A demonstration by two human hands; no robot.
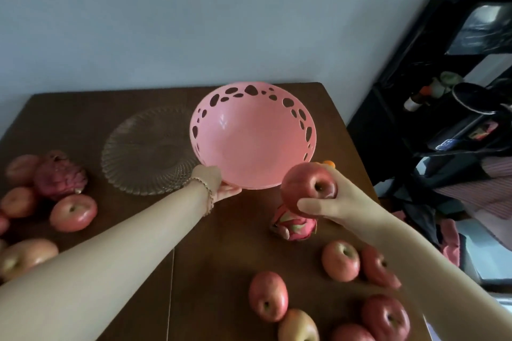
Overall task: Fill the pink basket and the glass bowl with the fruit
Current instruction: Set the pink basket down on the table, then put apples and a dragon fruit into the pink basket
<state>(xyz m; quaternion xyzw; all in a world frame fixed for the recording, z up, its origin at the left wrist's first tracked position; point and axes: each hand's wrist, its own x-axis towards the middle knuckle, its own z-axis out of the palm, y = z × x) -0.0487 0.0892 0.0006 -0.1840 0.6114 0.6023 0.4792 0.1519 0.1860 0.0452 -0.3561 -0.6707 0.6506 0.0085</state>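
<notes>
Left hand (221, 188) is gripping the near rim of the tilted pink basket (253, 135); right hand (332, 202) is grasping a red apple (307, 187) at the basket's 5 o'clock; glass bowl (149, 149) is lying at its 9 o'clock

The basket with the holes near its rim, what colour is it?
Pink. The basket is plain pink all over, seen clearly in the head view, tilted toward the camera.
</notes>
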